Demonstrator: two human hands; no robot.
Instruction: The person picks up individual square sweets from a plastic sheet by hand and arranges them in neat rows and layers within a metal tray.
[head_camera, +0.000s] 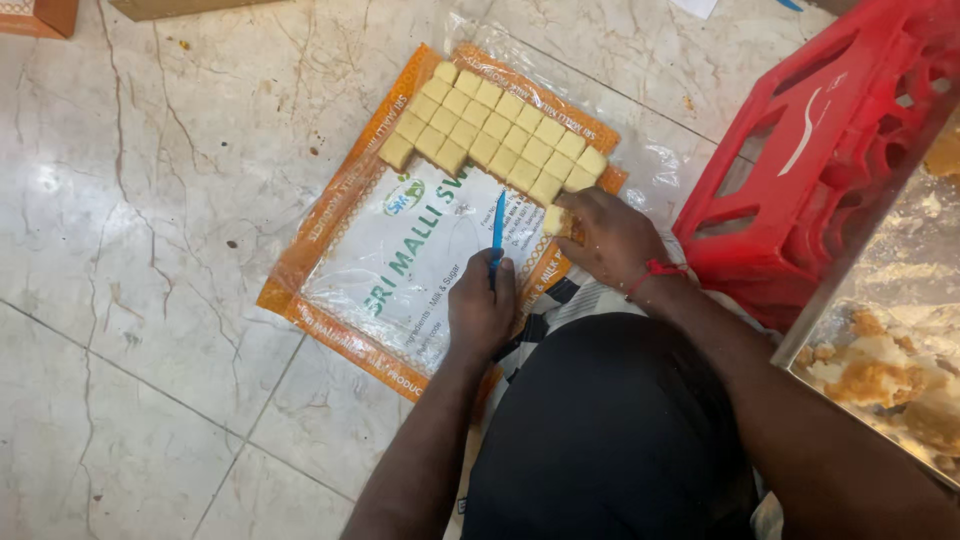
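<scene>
Looking down at a marble floor (150, 250), where an orange-edged box lid with a clear plastic window (400, 270) lies flat. Rows of pale yellow sweet squares (495, 130) sit packed along its far end. The left hand (480, 310) has its fingers wrapped around a thin blue tool (497, 235), tip pointing toward the squares. The right hand (610, 235) has its fingers pinched on one sweet piece (556, 220) at the lid's right edge, just beside the rows. A red plastic crate (820, 150) stands to the right.

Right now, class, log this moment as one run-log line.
left hand: holds blue tool | right hand: on a sweet square | sweets: rows on orange-edged sheet | red crate: beside
</scene>
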